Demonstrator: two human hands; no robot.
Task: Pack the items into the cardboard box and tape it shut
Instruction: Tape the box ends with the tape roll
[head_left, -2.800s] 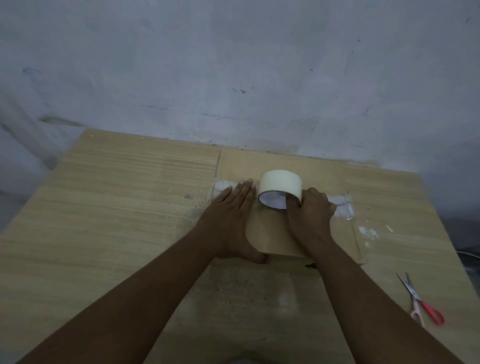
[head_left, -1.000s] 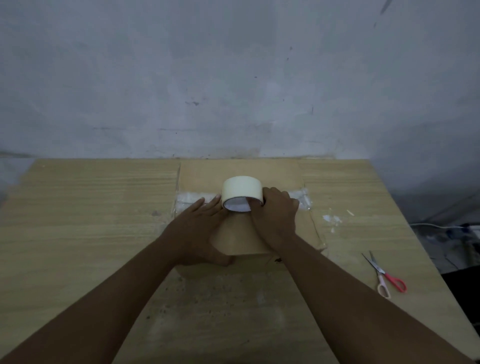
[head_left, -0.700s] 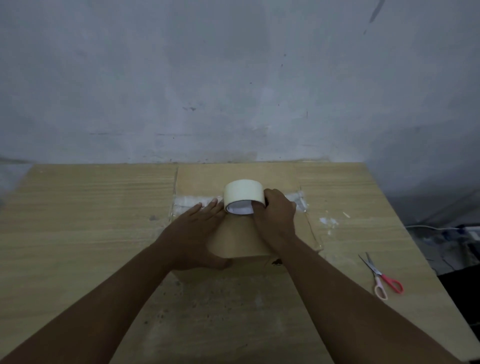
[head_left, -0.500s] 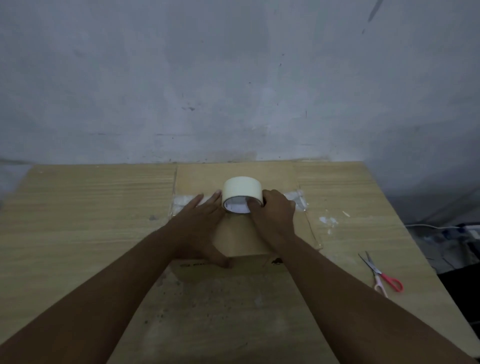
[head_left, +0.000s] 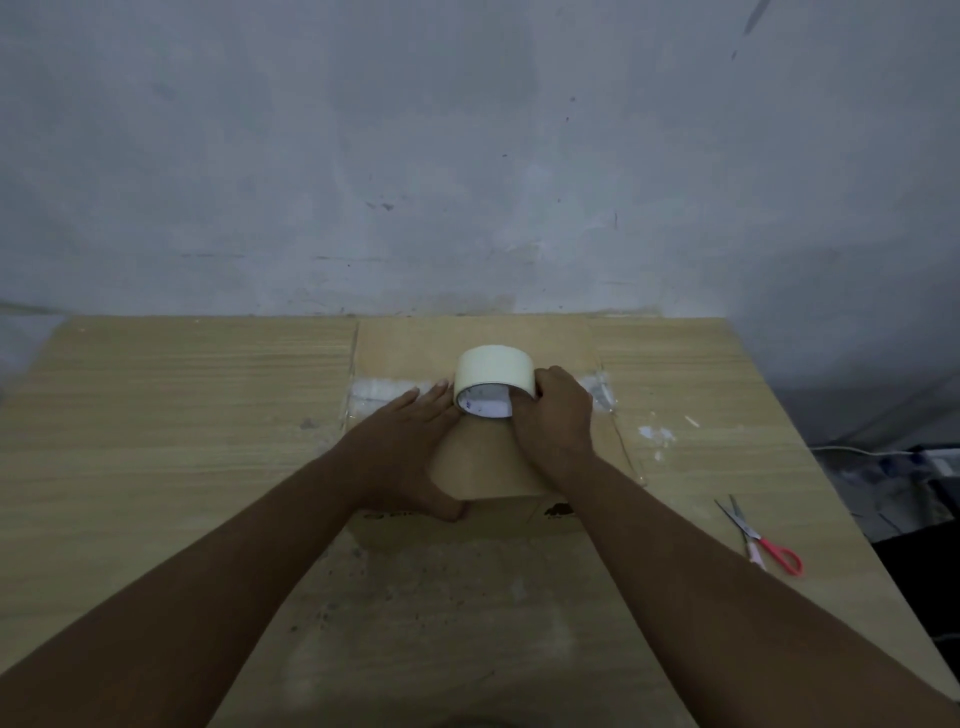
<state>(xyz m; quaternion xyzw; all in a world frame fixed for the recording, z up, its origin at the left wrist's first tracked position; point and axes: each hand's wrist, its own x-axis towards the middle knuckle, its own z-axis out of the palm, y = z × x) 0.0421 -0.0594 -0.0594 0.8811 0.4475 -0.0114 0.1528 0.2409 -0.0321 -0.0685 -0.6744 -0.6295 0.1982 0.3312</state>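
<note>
A brown cardboard box (head_left: 483, 462) with its flaps closed sits on the wooden table (head_left: 171, 415) in front of me. A pale roll of tape (head_left: 494, 373) stands on edge on the box top. My right hand (head_left: 556, 421) grips the roll from the right side. My left hand (head_left: 402, 447) lies flat on the box top to the left of the roll, fingers spread, thumb over the near edge. Clear tape (head_left: 384, 389) runs across the box from left to right. The box contents are hidden.
Red-handled scissors (head_left: 761, 535) lie on the table near its right edge. White scraps (head_left: 657, 434) sit right of the box. A grey wall (head_left: 467, 156) rises just behind the table. Cables (head_left: 883, 457) lie on the floor at the right.
The camera view shifted, so the box and hands sit more to the left in the frame than 2.8 s ago. Both hands and the tape roll keep nearly the same hold on the box.
</note>
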